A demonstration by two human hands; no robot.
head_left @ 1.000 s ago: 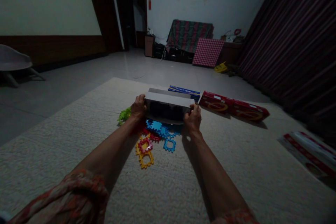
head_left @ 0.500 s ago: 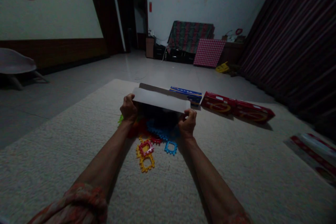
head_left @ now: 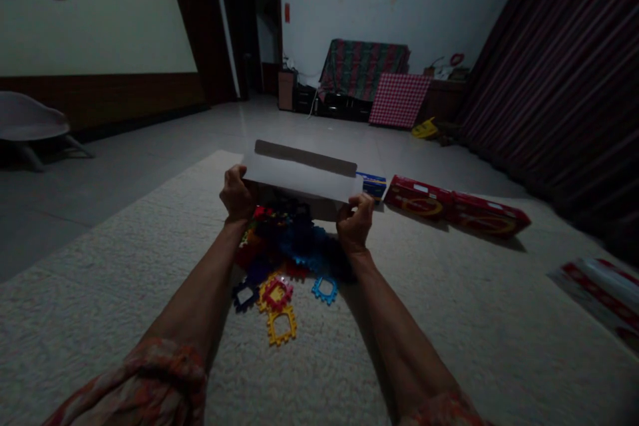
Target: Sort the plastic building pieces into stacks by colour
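A cardboard box [head_left: 299, 176] with a pale flap is held tilted above the mat, its dark open side facing down toward me. My left hand [head_left: 236, 194] is closed on its left end, and my right hand [head_left: 356, 221] grips the right end. Beneath it lies a heap of coloured plastic toy pieces [head_left: 299, 243], mostly dark in shadow. Nearer to me are a yellow square piece [head_left: 281, 326], a pink one [head_left: 277, 292] on top of another yellow one, a light blue one [head_left: 325, 289] and a dark blue one [head_left: 244, 295].
A blue box [head_left: 374, 185] stands behind the right hand, with two red boxes [head_left: 419, 197] to its right. A red and white package [head_left: 602, 293] lies at the right on the pale mat [head_left: 449, 319]. A grey chair [head_left: 32, 116] stands at the left.
Both hands have raised the cardboard box slightly, and it now hides more of the blue box. More pieces show beneath it, and a dark blue piece now lies near my left forearm.
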